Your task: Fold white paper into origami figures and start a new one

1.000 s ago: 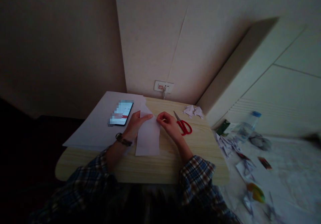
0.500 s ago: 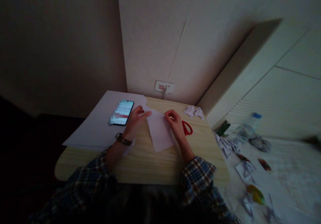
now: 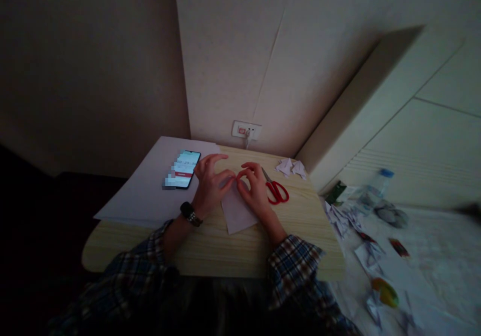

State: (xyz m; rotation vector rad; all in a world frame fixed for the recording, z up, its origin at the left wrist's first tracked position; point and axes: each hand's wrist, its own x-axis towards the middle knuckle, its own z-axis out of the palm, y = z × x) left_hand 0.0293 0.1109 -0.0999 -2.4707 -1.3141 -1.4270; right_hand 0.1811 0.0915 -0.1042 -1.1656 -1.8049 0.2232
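A small white sheet of paper lies on the wooden table, its lower part bare and its upper edge covered by my fingers. My left hand pinches the far end of that paper between thumb and index finger, the other fingers raised. Right beside it, my right hand pinches the same end, and the fingertips of both hands nearly meet. Red-handled scissors rest just right of my right hand. To the left, a lit phone lies on a stack of larger white sheets.
Two folded paper pieces sit at the table's far right corner. A wall socket with a plug is behind the table. Right of the table are a plastic bottle, paper scraps and a yellow-green object.
My hands have come together at the paper's far end; the left moved right from beside the paper to pinch it. The paper's top has folded or curled toward me, and more of the scissors shows.
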